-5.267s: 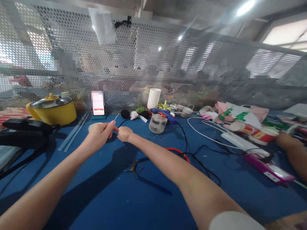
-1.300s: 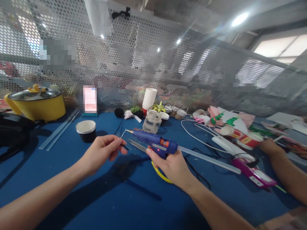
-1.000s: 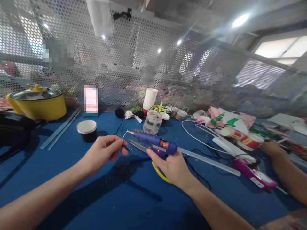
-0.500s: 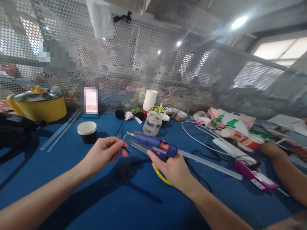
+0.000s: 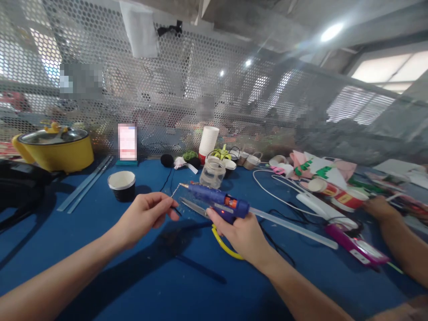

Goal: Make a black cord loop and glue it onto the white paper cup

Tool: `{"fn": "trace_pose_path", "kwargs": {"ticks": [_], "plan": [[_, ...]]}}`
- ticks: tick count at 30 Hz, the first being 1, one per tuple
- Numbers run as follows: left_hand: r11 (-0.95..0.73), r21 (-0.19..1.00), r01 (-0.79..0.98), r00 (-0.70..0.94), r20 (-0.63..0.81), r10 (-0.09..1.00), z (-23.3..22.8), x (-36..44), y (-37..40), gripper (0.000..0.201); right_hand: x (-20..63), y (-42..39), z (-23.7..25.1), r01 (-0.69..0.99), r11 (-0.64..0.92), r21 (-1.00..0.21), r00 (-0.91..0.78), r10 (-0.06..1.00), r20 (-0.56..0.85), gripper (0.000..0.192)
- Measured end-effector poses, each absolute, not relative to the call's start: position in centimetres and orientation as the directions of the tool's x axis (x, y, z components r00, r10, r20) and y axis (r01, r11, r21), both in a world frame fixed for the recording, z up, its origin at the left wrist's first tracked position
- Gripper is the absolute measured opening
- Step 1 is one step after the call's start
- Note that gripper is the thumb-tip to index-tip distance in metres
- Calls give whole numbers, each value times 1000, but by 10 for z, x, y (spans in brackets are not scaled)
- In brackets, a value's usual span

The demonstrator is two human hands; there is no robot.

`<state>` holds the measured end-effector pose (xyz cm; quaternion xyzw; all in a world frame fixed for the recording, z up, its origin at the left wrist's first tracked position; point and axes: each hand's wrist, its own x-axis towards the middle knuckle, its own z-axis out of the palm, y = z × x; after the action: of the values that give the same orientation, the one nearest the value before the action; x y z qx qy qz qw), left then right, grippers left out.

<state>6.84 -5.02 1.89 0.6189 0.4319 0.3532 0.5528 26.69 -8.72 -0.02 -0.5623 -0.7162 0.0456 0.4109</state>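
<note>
My left hand (image 5: 147,216) pinches a thin black cord (image 5: 177,210) between thumb and fingers. A short end pokes out past the fingertips, and a whitish, glossy strand (image 5: 175,191) runs up from them to the nozzle of a blue glue gun (image 5: 209,194). My right hand (image 5: 247,238) is wrapped round the glue gun's handle, and a long clear glue stick (image 5: 294,226) juts from its rear. Scissors with a yellow handle (image 5: 222,245) show below the gun, blades toward my left hand; whether my right hand touches them is hidden.
A black cup with white rim (image 5: 121,191) stands beyond my left hand. Behind the gun is a clear jar (image 5: 213,173). Spare glue sticks (image 5: 85,183) lie left, near a yellow pot (image 5: 58,149). At right are a power strip (image 5: 324,210), a purple glue gun (image 5: 356,247) and another person's hand (image 5: 383,208).
The glue gun in my right hand has shifted slightly to the right, its nozzle a little farther from my left fingertips. My left hand keeps its pinch on the cord, nearly still.
</note>
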Motion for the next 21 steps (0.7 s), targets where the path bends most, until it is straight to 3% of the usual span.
{"fn": "trace_pose_path", "kwargs": {"ticks": [16, 21], "plan": [[-9, 993, 120, 372, -36, 928, 19, 69, -49, 28, 269, -90, -1, 772, 455, -444, -151, 810, 567, 22], [-9, 991, 133, 364, -40, 930, 19, 68, -49, 30, 268, -89, -2, 772, 428, -469, -89, 805, 587, 23]]}}
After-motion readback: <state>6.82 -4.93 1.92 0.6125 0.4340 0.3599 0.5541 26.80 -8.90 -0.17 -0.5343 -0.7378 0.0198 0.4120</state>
